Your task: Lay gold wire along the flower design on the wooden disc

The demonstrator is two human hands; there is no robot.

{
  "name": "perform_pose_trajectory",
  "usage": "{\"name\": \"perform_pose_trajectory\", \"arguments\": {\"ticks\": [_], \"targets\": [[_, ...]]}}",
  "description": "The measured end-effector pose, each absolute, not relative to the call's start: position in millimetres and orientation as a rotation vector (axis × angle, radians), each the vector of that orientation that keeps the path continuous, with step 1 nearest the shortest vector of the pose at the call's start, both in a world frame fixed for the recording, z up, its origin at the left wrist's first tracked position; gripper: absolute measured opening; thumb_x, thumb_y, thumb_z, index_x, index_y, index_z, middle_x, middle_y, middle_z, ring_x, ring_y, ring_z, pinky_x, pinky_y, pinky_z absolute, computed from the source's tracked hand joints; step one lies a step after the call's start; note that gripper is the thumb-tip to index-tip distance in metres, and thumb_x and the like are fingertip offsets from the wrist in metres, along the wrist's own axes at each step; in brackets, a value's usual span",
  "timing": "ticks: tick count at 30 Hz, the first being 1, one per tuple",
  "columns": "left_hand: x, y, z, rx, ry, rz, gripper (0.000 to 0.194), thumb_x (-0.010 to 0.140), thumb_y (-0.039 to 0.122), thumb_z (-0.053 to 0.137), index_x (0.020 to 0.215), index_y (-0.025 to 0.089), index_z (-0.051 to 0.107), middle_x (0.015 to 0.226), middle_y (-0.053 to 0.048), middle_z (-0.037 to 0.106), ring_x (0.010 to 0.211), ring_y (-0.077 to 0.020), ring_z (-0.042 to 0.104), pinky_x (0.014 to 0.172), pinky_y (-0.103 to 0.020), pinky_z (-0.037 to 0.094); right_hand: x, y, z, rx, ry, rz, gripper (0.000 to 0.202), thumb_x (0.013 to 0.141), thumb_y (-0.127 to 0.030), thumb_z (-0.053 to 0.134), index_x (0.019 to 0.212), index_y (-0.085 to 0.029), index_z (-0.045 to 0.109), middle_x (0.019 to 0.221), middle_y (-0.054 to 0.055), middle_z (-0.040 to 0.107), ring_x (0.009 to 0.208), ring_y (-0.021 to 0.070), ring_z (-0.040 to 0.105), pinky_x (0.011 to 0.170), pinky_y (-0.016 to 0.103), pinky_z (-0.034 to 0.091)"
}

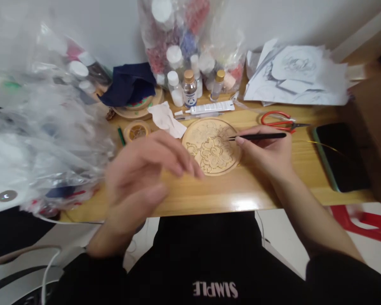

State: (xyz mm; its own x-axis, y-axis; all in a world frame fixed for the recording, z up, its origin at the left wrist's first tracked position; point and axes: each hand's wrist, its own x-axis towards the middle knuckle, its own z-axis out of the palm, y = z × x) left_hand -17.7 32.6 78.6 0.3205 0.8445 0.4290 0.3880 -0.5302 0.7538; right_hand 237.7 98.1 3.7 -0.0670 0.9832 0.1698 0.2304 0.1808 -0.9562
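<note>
A round wooden plaque (195, 127) lies on the table, with a flower pattern outlined in gold wire (213, 148) on its lower part and fainter drawn lines above. My right hand (269, 150) grips black tweezers (263, 136), their tips over the right side of the plaque. Whether anything is between the tips is too small to tell. Somewhat blurred, my left hand (142, 173) hovers at the plaque's lower left, thumb apart from the fingers and nothing seen in it. Its fingertips overlap the plaque's left edge in view.
Red-handled pliers (277, 120) and a phone (341, 156) lie to the right. Behind the plaque are a white tube (212, 107), a brown-capped bottle (189, 89) and torn tissue (167, 118). A wire spool (137, 131) and plastic bags (70, 144) are at left; printed sheets (298, 80) lean at back right.
</note>
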Motion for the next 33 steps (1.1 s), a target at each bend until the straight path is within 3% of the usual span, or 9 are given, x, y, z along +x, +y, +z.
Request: {"name": "perform_pose_trajectory", "arguments": {"ticks": [3, 7, 12, 17, 22, 27, 33], "targets": [[-18.0, 59.7, 45.5, 2.223, 0.964, 1.105, 0.008, 0.090, 0.023, 0.054, 0.095, 0.018, 0.059, 0.094, -0.006, 0.066, 0.093, -0.0202, 0.066, 0.082, -0.040, 0.057, 235.6, 93.4, 9.2, -1.227, -1.597, 0.920, 0.006, 0.078, -0.019, 0.076, 0.083, -0.023, 0.075, 0.078, 0.001, 0.074, 0.069, 0.0143, 0.068, 0.059, 0.026, 0.054], [-15.8, 66.3, 17.9, 2.576, 0.981, 0.833, 0.011, 0.087, 0.026, 0.061, 0.092, 0.016, 0.062, 0.099, -0.007, 0.075, 0.096, -0.0253, 0.068, 0.079, -0.041, 0.054, 232.6, 92.4, 10.4, -1.155, -1.809, 0.980, 0.011, 0.080, -0.015, 0.074, 0.087, -0.023, 0.075, 0.080, 0.000, 0.074, 0.069, 0.0125, 0.067, 0.059, 0.024, 0.053], [-9.9, 64.0, 14.3, 2.584, 0.965, 0.692, 0.011, 0.090, 0.027, 0.061, 0.094, 0.017, 0.064, 0.103, -0.004, 0.076, 0.095, -0.0216, 0.069, 0.079, -0.036, 0.053, 229.7, 94.7, 7.2, -1.107, -1.913, 1.028, 0.020, 0.081, -0.010, 0.071, 0.095, -0.024, 0.075, 0.086, 0.001, 0.075, 0.076, 0.0132, 0.070, 0.067, 0.026, 0.057], [-11.5, 68.4, 9.5, 2.572, 1.012, 0.700, 0.008, 0.088, 0.014, 0.066, 0.096, 0.016, 0.065, 0.102, -0.002, 0.077, 0.094, -0.0180, 0.069, 0.080, -0.033, 0.054, 228.8, 95.6, 8.1, -1.117, -1.994, 1.054, 0.024, 0.083, -0.010, 0.070, 0.100, -0.026, 0.074, 0.087, 0.001, 0.075, 0.076, 0.0139, 0.071, 0.066, 0.026, 0.058], [-8.0, 66.3, 8.0, 2.660, 1.065, 0.634, 0.008, 0.092, 0.019, 0.064, 0.099, 0.017, 0.067, 0.112, -0.001, 0.076, 0.104, -0.0204, 0.068, 0.087, -0.035, 0.055, 228.4, 95.5, 7.0, -1.106, -2.041, 1.033, 0.028, 0.082, -0.010, 0.070, 0.103, -0.027, 0.074, 0.086, 0.001, 0.074, 0.076, 0.0141, 0.071, 0.067, 0.026, 0.059], [-3.2, 64.7, 5.3, 2.721, 1.087, 0.602, 0.019, 0.097, 0.029, 0.058, 0.105, 0.015, 0.068, 0.116, -0.002, 0.074, 0.110, -0.0214, 0.066, 0.089, -0.036, 0.055, 227.6, 95.3, 6.9, -1.131, -2.028, 1.031, 0.030, 0.082, -0.009, 0.070, 0.105, -0.027, 0.073, 0.086, 0.002, 0.073, 0.074, 0.0145, 0.069, 0.065, 0.027, 0.058], [-4.0, 61.2, 0.7, 2.712, 1.072, 0.609, 0.022, 0.096, 0.030, 0.060, 0.108, 0.013, 0.068, 0.119, -0.004, 0.073, 0.114, -0.0233, 0.064, 0.095, -0.037, 0.052, 227.4, 97.4, 8.2, -1.119, -2.018, 1.043, 0.030, 0.082, -0.009, 0.070, 0.105, -0.028, 0.072, 0.086, 0.001, 0.073, 0.074, 0.0138, 0.069, 0.065, 0.026, 0.057]]}}
